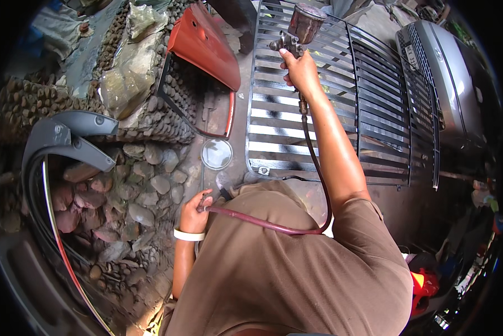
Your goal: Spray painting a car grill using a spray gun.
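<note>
My right hand (299, 73) grips a paint spray gun (287, 44) with a metal cup on top, held over the upper part of a slatted metal gate or grille panel (276, 113). The panel's slats look glossy black. A dark red air hose (268, 222) runs from the bottom of the gun down past my right forearm and across my front. My left hand (195, 212) is closed around the hose near its other visible end. A pale band sits on my left wrist.
A red-orange panel (207, 50) leans by a pebbled wall (174, 109). A round lid or container (216, 154) sits on the ground. Grey fender flares (67, 136) and loose stones (142, 214) lie left. A silver car (448, 75) stands right, beyond the slatted panel.
</note>
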A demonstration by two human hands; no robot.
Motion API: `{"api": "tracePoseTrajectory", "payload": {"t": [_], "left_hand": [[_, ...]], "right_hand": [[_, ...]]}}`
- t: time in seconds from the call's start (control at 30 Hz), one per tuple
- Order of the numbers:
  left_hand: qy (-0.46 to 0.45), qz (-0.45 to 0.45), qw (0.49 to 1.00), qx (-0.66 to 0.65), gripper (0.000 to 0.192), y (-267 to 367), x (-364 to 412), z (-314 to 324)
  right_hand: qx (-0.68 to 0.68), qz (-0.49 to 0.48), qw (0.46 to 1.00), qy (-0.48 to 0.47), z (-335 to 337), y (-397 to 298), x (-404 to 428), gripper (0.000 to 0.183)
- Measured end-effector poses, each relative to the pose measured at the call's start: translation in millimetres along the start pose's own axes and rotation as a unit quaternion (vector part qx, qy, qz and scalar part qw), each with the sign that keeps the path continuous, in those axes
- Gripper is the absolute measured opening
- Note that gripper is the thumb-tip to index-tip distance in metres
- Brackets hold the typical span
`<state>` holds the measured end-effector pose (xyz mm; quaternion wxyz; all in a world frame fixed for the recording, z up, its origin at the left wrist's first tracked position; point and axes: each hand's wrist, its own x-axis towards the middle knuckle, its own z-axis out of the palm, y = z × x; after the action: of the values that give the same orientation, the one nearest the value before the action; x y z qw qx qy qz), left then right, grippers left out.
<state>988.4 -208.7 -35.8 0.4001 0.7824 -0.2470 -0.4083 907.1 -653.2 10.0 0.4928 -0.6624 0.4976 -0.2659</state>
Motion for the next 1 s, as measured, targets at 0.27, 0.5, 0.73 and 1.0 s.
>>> {"api": "tracePoseTrajectory", "payload": {"t": [0.27,0.5,0.73,1.0], "left_hand": [[0.003,0.011,1.0,0.002,0.024,1.0,2.0,3.4],[-0.026,-0.017,1.0,0.004,0.025,9.6,7.2,4.4],[-0.044,-0.012,0.999,0.009,0.026,17.5,12.7,8.9],[-0.056,0.003,0.998,0.038,0.029,24.6,19.8,16.6]], "right_hand": [[-0.047,0.022,0.998,0.026,-10.6,-2.2,10.8,0.037],[-0.093,0.049,0.992,0.075,-57.1,21.2,12.9,0.041],[-0.133,0.04,0.982,0.129,-112.4,41.1,10.5,0.039],[-0.159,0.083,0.97,0.166,-169.1,58.9,10.8,0.042]]}}
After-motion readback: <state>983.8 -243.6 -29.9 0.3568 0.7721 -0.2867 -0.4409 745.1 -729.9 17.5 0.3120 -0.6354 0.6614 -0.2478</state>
